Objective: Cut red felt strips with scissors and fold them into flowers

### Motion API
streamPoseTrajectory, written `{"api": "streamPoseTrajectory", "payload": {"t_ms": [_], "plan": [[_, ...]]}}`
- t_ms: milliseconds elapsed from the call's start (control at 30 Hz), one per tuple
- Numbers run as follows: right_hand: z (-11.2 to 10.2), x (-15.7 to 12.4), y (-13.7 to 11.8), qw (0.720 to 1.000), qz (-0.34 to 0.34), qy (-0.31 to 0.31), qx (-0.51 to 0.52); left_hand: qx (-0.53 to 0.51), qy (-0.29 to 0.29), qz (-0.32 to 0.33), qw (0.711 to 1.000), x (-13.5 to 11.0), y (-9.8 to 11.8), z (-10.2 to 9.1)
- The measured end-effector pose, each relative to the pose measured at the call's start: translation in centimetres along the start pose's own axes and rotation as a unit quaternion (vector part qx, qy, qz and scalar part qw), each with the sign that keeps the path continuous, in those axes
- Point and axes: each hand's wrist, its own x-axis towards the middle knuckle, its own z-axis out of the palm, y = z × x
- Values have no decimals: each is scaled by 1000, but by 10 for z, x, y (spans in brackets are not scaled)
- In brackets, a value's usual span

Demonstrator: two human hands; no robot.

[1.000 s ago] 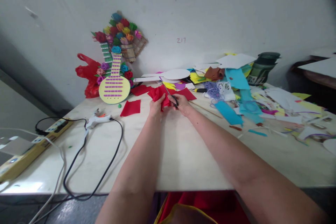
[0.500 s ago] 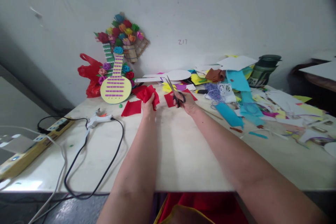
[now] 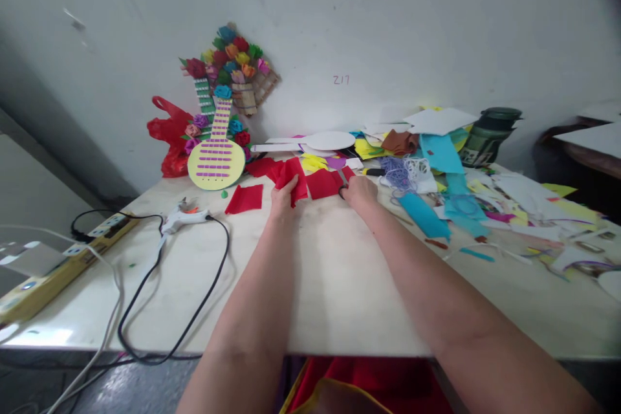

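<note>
My left hand [image 3: 284,196] is closed round a bunch of red crepe paper pieces [image 3: 297,174], which stick out above and beside the fingers. In my right hand [image 3: 361,192] are the scissors [image 3: 342,176], mostly hidden by the fingers; a blade and part of a black handle show. The blade lies over a red piece at the right. Between the hands lies a flat red square [image 3: 321,185]. Left of my left hand another red square [image 3: 244,199] rests on the table, and more red paper [image 3: 261,167] lies behind it.
At the left stand a glue gun [image 3: 184,218] with a looping black cord and a power strip [image 3: 72,265]. A yellow paper guitar [image 3: 216,163] leans by paper flowers at the back. Paper scraps [image 3: 524,200], yarn [image 3: 398,171] and a green bottle [image 3: 490,136] crowd the right.
My right hand has lowered the scissors, which pointed up before, onto the red paper at the right. My left hand and its bunch have shifted slightly right.
</note>
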Motion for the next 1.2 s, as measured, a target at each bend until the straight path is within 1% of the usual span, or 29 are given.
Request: {"api": "streamPoseTrajectory", "payload": {"t_ms": [67, 100, 167, 233, 267, 300, 333, 400, 433, 467, 500, 533, 600, 633, 700, 767, 867, 967, 1067, 1200], "plan": [[-1, -2, -1, 1000, -2, -5, -9, 3, -11, -12, 1000, 0, -3, 0], [-1, -2, -1, 1000, -8, 6, -11, 4, -14, -16, 1000, 0, -4, 0], [1, -4, -4, 998, -26, 55, 7, 7, -21, -24, 999, 0, -4, 0], [3, -5, -9, 991, -47, 95, 79, 7, -33, -33, 999, -2, -4, 1], [4, -6, -13, 984, -55, 94, 140, 7, -42, -39, 998, -3, -3, 2], [5, -7, -17, 972, -61, 75, 215, 8, -53, -45, 998, -5, -3, 3], [7, -8, -22, 951, -68, 40, 299, 9, -63, -51, 997, -6, -3, 4], [11, -12, -33, 886, -69, -23, 459, 14, -78, -60, 995, -8, -3, 6], [13, -14, -37, 857, -61, -47, 510, 19, -84, -61, 994, -10, -4, 7], [16, -15, -41, 837, -53, -64, 540, 24, -89, -62, 994, -10, -4, 7], [19, -16, -43, 829, -44, -71, 553, 29, -93, -65, 993, -11, -5, 8], [22, -15, -43, 828, -38, -56, 556, 34, -99, -68, 992, -10, -5, 8], [28, -11, -40, 842, -35, -20, 539, 36, -101, -67, 992, -8, -5, 6], [31, -8, -37, 849, -32, 6, 527, 36, -97, -65, 992, -6, -4, 5], [35, -1, -30, 871, -36, 37, 489, 39, -71, -53, 995, -1, -2, 0], [36, 5, -24, 888, -30, 61, 454, 48, -45, -40, 997, 5, 0, -7], [36, 7, -19, 904, -19, 84, 418, 52, -51, -35, 997, 11, 4, -16], [33, 4, -19, 912, -14, 103, 397, 85, -52, -45, 994, 14, 6, -21], [30, 1, -20, 912, -11, 123, 391, 122, -59, -52, 989, 13, 7, -22], [30, -1, -21, 900, -16, 138, 414, 173, -112, -81, 975, 11, 7, -20]]}}
